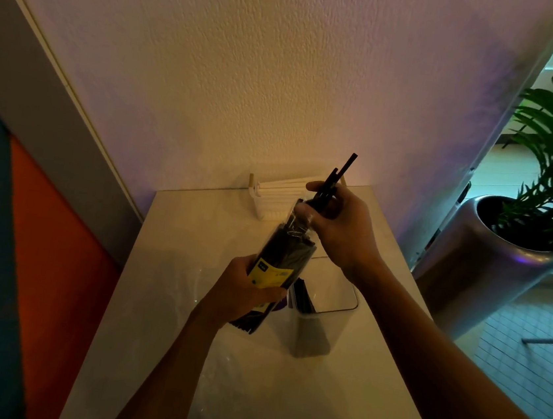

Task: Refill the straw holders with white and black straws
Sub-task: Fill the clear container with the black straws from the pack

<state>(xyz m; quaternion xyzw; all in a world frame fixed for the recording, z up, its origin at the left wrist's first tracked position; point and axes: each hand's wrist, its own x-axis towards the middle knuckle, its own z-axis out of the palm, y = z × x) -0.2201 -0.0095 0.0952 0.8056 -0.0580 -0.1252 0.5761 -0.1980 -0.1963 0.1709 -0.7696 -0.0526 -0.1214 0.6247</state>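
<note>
Above clear holder (pixel 325 313): left hand (pixel 245 288) grips straw pack (pixel 280 254) | right hand (pixel 339 221) pinches black straws (pixel 335 180) | white straws (pixel 277 194) behind.

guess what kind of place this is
Probably a café or bar service corner: a pack of black straws, white straws stacked in a holder on a counter, and a potted plant by the entrance.

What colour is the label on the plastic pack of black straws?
Yellow label on the pack, with a small dark patch; it shows in the head view.
</note>
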